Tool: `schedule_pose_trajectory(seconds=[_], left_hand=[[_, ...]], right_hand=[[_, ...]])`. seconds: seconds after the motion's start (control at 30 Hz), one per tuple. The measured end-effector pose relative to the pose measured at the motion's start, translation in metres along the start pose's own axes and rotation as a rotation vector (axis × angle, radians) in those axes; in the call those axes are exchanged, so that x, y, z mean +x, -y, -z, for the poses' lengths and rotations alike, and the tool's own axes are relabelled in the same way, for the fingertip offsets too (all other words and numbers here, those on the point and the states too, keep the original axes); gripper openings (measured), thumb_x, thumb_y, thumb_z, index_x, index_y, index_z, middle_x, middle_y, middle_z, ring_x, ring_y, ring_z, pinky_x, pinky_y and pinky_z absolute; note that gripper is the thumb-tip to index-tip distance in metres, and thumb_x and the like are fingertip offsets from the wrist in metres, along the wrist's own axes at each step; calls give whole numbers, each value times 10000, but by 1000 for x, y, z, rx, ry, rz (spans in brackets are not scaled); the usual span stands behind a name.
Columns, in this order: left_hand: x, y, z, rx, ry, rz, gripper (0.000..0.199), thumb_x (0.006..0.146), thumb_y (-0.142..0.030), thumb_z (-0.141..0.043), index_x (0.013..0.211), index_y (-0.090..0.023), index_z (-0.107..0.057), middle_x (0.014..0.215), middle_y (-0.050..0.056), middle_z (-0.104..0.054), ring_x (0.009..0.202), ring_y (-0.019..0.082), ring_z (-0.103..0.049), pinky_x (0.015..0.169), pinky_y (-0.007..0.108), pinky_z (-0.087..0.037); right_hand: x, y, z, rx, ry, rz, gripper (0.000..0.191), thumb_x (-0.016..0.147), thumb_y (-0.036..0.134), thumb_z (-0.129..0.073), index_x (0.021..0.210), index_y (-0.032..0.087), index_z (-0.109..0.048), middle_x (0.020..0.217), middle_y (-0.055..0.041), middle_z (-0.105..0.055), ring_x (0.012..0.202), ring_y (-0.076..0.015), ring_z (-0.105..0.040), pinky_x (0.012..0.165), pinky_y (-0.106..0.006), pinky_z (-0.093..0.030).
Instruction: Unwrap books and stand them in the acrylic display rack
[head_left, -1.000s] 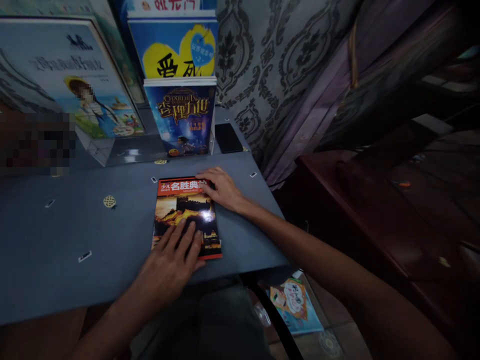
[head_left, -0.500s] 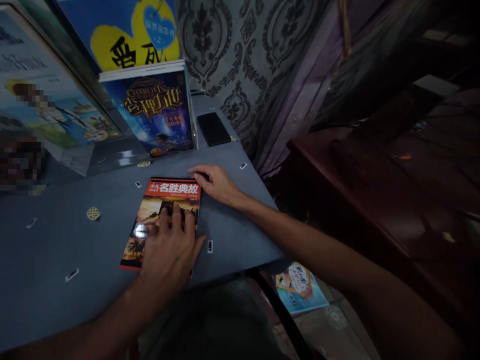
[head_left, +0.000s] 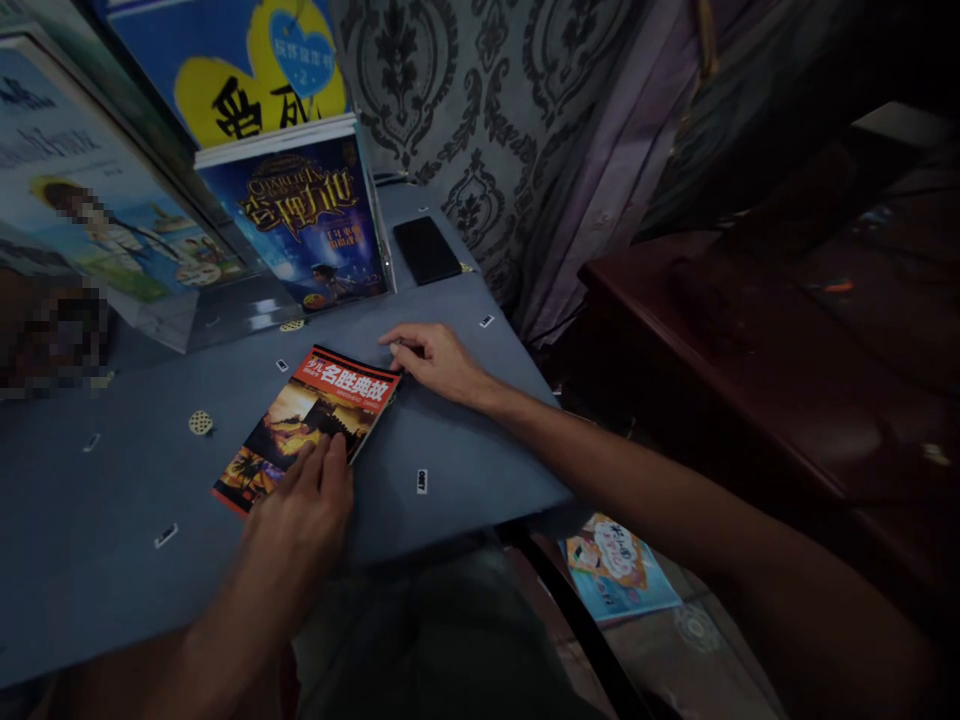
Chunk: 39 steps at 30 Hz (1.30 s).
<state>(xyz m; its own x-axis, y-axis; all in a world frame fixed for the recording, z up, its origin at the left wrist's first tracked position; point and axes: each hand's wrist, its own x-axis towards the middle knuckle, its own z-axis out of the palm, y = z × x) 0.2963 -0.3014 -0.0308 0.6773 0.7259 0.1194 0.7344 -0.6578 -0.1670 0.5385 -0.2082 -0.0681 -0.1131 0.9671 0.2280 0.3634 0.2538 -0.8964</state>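
Note:
A thin paperback book (head_left: 315, 408) with a red title band and an orange-brown cover lies slantwise on the blue-grey tablecloth. My left hand (head_left: 304, 505) rests on its lower right part, fingers stretched over the cover and the thumb hidden. At the book's top right corner, my right hand (head_left: 439, 362) lies loosely curved on the table. Its index finger points forward, a gap shows between index finger and thumb, and nothing is visible in it. Whether the thumb touches the corner is hard to make out.
A dark blue book (head_left: 307, 235) stands in a clear holder at the back, beside other upright picture books (head_left: 112, 190). A black phone (head_left: 427, 250) lies near the patterned wall. Below the table edge, another book (head_left: 619, 565) lies on the floor. A dark red wooden surface (head_left: 720, 360) is at right.
The book has turned clockwise on the table. My left hand has slid down and left off the cover's middle, its fingers closer together. My right hand stays near the top corner.

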Motion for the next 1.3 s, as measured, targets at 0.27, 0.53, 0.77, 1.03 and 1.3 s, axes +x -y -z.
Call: schedule_pose_trajectory(seconds=[0.27, 0.53, 0.77, 1.03, 1.3], left_hand=[[-25, 32, 9, 17, 1, -57, 591, 885, -33, -399, 1468, -126, -405, 1138, 170, -748, 953, 248, -765, 690, 261, -619], [-37, 43, 16, 17, 0, -190, 468, 952, -153, -410, 1414, -178, -483, 1348, 169, -663, 1190, 308, -675, 902, 404, -607], [20, 0, 1, -6, -100, 20, 444, 1008, -435, -460, 1308, -122, -558, 1306, 196, -664, 1175, 343, -643, 914, 474, -567], [45, -2, 4, -12, -108, 126, 326, 1029, -398, -447, 1169, -177, -641, 1100, 110, -742, 987, 275, -696, 691, 339, -529], [43, 1, -2, -179, -229, 134, 297, 1023, -334, -477, 1114, -173, -709, 1136, 76, -763, 988, 259, -712, 816, 369, -549]], right_hand=[[-4, 10, 1, 308, 97, -134, 166, 975, 214, -518, 1009, 142, -663, 752, -8, -694, 575, -89, -664, 479, -157, -476], [-9, 16, -13, 654, 364, -298, 108, 858, 39, -647, 897, 138, -636, 564, 61, -668, 472, -63, -647, 487, -125, -540], [-9, 21, -14, 715, 366, -360, 173, 865, -27, -569, 877, 133, -635, 570, 53, -688, 457, -64, -645, 522, -147, -564], [-10, 21, -8, 604, 350, -270, 152, 896, 36, -552, 887, 130, -672, 641, 40, -662, 518, -76, -645, 493, -164, -534], [-10, 20, 2, 439, 220, -171, 133, 881, 76, -572, 921, 135, -684, 751, 3, -689, 619, -84, -656, 514, -157, -507]])
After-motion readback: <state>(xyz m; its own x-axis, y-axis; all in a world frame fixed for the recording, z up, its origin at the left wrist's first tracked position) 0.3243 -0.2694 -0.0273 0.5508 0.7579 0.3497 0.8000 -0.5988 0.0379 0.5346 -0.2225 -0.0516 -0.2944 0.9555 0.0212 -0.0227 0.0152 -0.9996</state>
